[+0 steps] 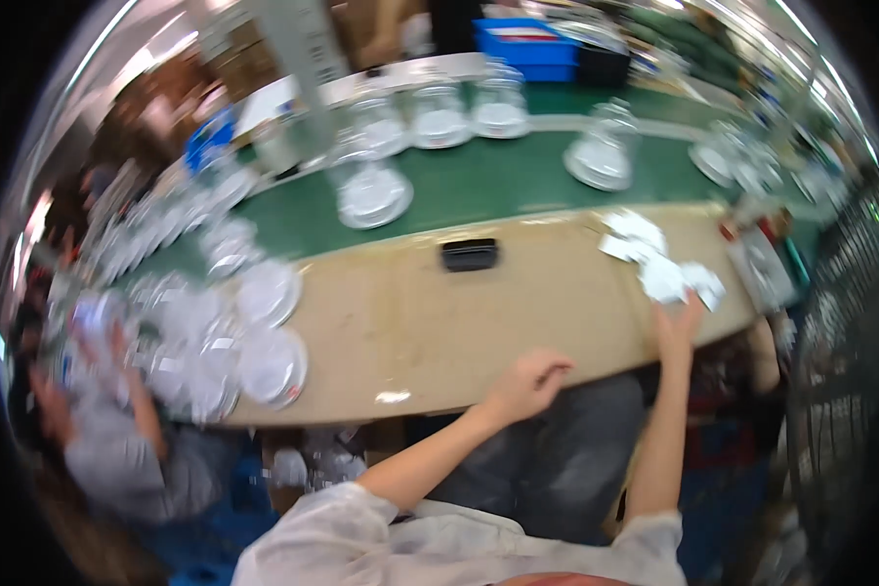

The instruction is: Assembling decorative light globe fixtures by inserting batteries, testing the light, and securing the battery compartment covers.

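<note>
On the worktop, at right, white papers lay slantwise, far-left to near-right. The right hand, nearer, met their near edge; the left hand hung well leftward. Whether either grip was closed, I cannot tell.

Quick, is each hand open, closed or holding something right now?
Left hand: loosely closed, nothing visible inside.
Right hand: at white pieces; can't tell if holding any.
</note>
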`<state>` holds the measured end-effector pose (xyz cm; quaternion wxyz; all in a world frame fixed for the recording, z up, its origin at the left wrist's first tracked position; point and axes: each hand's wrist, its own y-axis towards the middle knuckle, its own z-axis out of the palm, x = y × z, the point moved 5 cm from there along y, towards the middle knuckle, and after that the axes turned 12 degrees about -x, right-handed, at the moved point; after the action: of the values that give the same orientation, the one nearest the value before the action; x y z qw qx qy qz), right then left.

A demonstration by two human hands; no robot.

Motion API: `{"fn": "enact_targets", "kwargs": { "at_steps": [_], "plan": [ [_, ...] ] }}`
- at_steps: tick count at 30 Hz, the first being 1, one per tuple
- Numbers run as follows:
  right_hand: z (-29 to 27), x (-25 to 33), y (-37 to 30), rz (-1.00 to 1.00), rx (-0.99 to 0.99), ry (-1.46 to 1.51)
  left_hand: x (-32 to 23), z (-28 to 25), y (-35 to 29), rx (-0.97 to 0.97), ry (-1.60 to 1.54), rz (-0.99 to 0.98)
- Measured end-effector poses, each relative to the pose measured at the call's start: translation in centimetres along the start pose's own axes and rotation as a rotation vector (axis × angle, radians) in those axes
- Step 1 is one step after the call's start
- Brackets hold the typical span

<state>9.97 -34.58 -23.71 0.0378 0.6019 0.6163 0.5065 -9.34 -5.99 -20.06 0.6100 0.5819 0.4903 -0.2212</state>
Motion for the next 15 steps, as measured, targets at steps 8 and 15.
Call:
{"fn": "enact_targets", "kwargs": {
  "at_steps": [8, 15],
  "plan": [
    [-0.6, 6.6, -0.1, 0.100, 0.027, -0.168, -0.7, 0.0, 0.6, 0.053, 0.023, -0.099],
    [-0.8, 6.4, -0.7, 0.162, -0.070, 0.097, 0.3, -0.6, 2.1, 0.021, -0.105, -0.262]
  ]
}}
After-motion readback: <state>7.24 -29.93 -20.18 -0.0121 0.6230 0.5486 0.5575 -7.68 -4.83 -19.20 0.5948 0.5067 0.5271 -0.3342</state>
